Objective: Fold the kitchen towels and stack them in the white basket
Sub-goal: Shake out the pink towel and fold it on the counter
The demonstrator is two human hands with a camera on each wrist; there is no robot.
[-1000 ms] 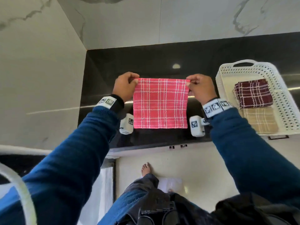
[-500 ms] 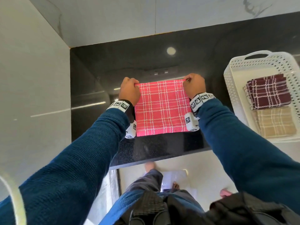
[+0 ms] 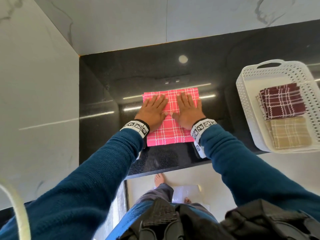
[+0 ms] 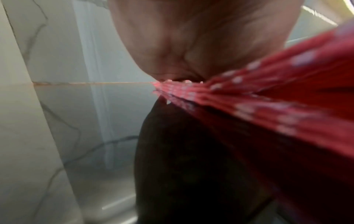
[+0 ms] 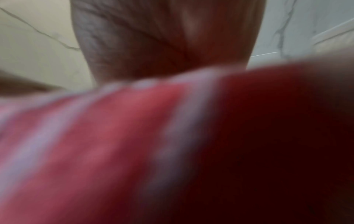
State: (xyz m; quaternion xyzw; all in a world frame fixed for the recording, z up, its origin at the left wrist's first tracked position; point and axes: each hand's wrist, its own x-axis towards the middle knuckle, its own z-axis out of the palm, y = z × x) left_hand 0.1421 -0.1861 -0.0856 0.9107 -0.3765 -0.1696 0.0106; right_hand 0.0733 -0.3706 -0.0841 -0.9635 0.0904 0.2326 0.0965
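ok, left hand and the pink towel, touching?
Touching. In the head view the left hand lies flat, fingers straight, on the pink towel; the left wrist view shows palm meeting cloth.

sleeves: we wear dark blue ribbed knit, reaching to both wrists
wristbands: ours are white over black, printed with square black-and-white tags, one on each wrist
wrist cameras: we carry small white housings with a tag under the bands
trousers: ours are grey
feet: ours are bare
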